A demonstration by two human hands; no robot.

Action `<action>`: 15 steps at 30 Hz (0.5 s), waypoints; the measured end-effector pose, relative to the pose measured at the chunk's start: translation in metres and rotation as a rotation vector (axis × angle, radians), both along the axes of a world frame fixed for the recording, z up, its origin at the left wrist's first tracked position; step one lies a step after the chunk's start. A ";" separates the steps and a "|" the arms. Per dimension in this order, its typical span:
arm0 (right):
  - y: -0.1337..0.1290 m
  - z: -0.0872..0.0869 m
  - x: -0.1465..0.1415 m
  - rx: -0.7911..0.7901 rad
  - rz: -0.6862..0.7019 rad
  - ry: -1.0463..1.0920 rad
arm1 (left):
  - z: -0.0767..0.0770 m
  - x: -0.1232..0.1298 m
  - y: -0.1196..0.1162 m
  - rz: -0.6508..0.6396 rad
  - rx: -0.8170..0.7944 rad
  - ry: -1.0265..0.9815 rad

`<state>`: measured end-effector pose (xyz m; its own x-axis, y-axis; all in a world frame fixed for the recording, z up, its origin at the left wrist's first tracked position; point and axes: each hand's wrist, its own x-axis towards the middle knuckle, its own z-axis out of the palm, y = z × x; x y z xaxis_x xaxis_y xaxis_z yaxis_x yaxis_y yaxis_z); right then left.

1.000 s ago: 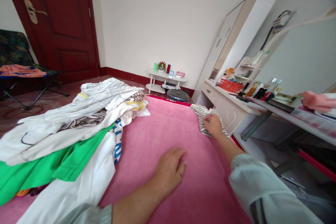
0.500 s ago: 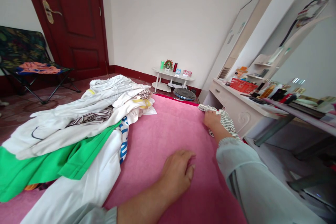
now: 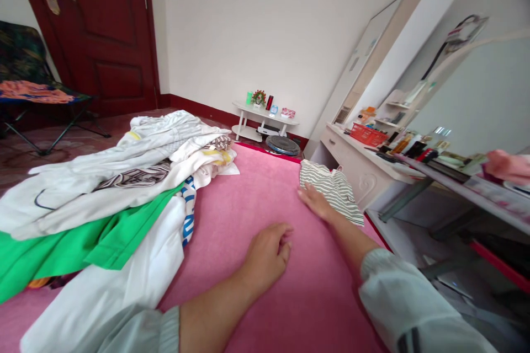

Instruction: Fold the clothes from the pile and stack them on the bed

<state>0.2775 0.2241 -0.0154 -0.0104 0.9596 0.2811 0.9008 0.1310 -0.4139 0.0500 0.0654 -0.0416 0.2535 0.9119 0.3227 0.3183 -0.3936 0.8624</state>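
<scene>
A black-and-white striped garment [image 3: 333, 190] lies spread flat near the right edge of the pink bed cover [image 3: 244, 204]. My right hand [image 3: 315, 201] rests open at its left side, fingers stretched and touching its edge or just beside it; contact is hard to tell. Over the middle of the cover hovers or rests my left hand [image 3: 267, 256], loosely bent with thumb and fingers apart, holding nothing. To the left is a heap of clothes: white garments [image 3: 165, 143] on top, a green garment [image 3: 128, 231] below, and a white one with blue lettering [image 3: 189, 220].
Beyond the bed stand a small white table [image 3: 265, 113] and a round dark-topped object [image 3: 282, 145]. A white dresser [image 3: 351, 160] with a red basket [image 3: 367, 134] and bottles runs along the right. At the left are a folding chair [image 3: 41, 94] and a dark red door [image 3: 103, 27].
My right hand has let go of the striped garment and moved slightly left; the garment, bunched before, now lies flat. My left hand has barely moved. The view has turned slightly right.
</scene>
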 end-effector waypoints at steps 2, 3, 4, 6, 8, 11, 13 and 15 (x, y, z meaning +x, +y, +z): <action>-0.016 -0.008 0.002 -0.042 0.126 0.017 | -0.002 0.000 0.000 -0.001 0.011 -0.001; -0.022 -0.008 0.007 -0.025 0.076 0.025 | -0.003 0.000 0.000 -0.003 0.017 0.000; -0.027 -0.005 0.016 0.007 -0.040 0.022 | -0.003 -0.001 0.001 -0.005 0.023 0.003; -0.035 0.001 0.039 0.083 -0.352 -0.012 | -0.004 -0.001 0.001 -0.007 0.030 0.008; -0.041 0.004 0.063 0.082 -0.574 -0.057 | -0.004 0.000 0.001 -0.007 0.028 0.013; -0.045 -0.001 0.088 -0.042 -0.637 -0.115 | -0.003 0.000 0.001 -0.010 0.035 0.027; -0.042 -0.004 0.097 -0.092 -0.567 -0.144 | -0.003 -0.001 0.001 -0.013 0.048 0.040; -0.038 -0.002 0.103 -0.078 -0.525 -0.158 | -0.003 -0.002 0.001 -0.013 0.054 0.044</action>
<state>0.3810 0.1858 -0.0169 0.4388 0.8650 0.2433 0.8889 -0.3782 -0.2586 0.0484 0.0660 -0.0447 0.2801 0.8901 0.3596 0.3501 -0.4435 0.8251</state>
